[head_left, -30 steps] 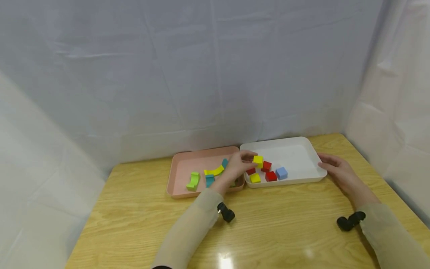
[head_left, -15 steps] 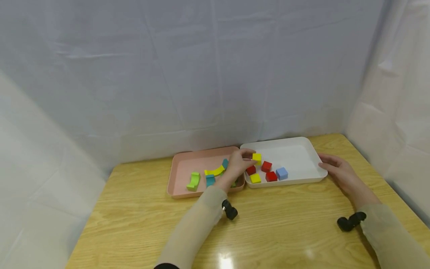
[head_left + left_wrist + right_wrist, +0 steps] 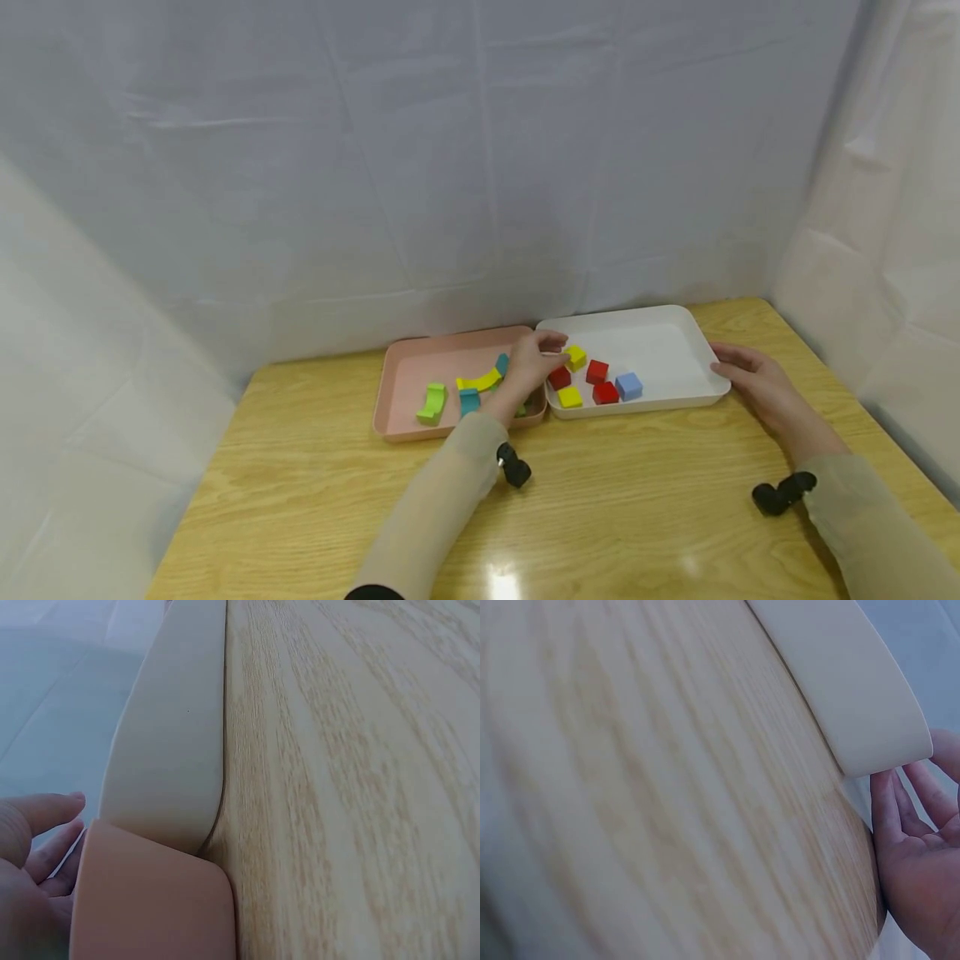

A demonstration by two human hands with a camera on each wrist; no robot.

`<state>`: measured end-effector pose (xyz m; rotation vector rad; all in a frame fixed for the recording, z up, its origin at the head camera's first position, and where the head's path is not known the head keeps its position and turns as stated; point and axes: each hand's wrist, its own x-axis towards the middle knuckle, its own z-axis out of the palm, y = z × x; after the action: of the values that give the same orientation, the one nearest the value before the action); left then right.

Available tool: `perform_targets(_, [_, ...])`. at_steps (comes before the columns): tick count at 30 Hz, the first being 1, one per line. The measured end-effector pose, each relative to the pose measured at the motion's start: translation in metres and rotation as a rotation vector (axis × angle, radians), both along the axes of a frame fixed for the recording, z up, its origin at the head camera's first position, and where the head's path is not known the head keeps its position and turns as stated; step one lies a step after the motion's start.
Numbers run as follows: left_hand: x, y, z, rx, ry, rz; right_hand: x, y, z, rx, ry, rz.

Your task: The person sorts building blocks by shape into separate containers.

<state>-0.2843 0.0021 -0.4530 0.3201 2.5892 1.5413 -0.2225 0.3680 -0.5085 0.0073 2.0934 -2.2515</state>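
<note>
My left hand [image 3: 531, 364] hovers over the left end of the white tray [image 3: 678, 354], thumb and fingers apart beside a yellow cube [image 3: 575, 358]. The cube lies tilted in the tray, next to a dark red cube [image 3: 558, 377]. Nearby in the same tray are red cubes [image 3: 605, 392], another yellow cube [image 3: 570, 397] and a light blue cube [image 3: 628, 386]. At the tray's right end my right hand [image 3: 761, 392] holds the rim, with fingers against the outer wall in the right wrist view. The left wrist view hides the cubes behind the tray walls.
A pink tray [image 3: 405, 358] stands against the white tray's left side. It holds curved blocks: a light green one [image 3: 432, 404], a yellow one [image 3: 478, 382] and teal ones [image 3: 468, 402]. A pale curtain hangs behind the wooden table [image 3: 615, 492].
The yellow cube, held up between my left thumb and fingers before, has come down into the white tray and been let go. My right hand stays at the tray's right end.
</note>
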Motion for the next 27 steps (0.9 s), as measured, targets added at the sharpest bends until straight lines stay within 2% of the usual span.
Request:
perform_targets(19, [0.0052, -0.0018, 0.0016, 0.051, -0.014, -0.030, 0.0001, 0.0016, -0.0004, -0.059, -0.007, 0.011])
perform_targets(27, [0.0094, -0.0056, 0.0025, 0.058, -0.016, -0.061, -0.0007, 0.0028, 0.0035, -0.011, -0.048, 0.028])
